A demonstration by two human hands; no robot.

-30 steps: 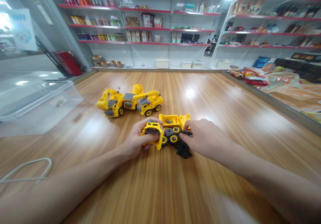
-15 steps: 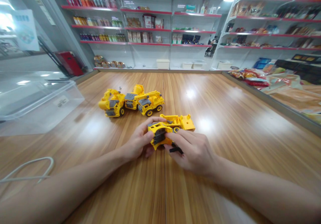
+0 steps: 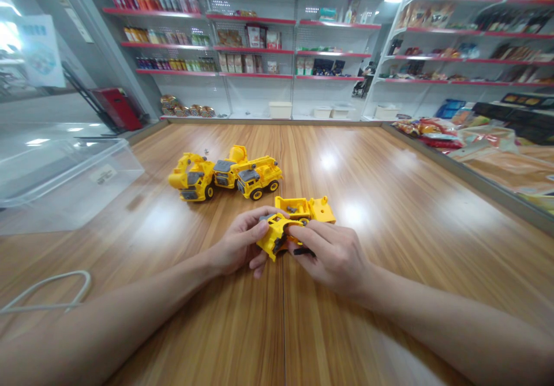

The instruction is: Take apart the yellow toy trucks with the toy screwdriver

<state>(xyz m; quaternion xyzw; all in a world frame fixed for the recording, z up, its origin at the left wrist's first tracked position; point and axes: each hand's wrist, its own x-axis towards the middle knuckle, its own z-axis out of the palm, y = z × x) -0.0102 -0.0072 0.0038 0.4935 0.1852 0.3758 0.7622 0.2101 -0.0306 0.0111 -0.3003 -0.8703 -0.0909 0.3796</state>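
Observation:
My left hand [image 3: 239, 247] grips a yellow toy truck cab [image 3: 273, 233] just above the wooden table [image 3: 389, 178]. My right hand [image 3: 331, 255] pinches the same cab from the right, with a black part [image 3: 302, 251] under its fingers. Right behind the hands lies a yellow truck chassis with a tipper bed [image 3: 309, 208]. Three assembled yellow construction trucks [image 3: 225, 176] stand in a row further back to the left.
A clear plastic bin [image 3: 64, 178] sits at the left edge of the table. A white cord loop [image 3: 47, 293] lies near my left forearm. Packaged goods [image 3: 433, 129] line the right side. Store shelves [image 3: 268, 45] stand behind the table.
My right hand moved left from the black part on the table onto the cab, bringing the black part with it. Both hands then tilted the cab slightly.

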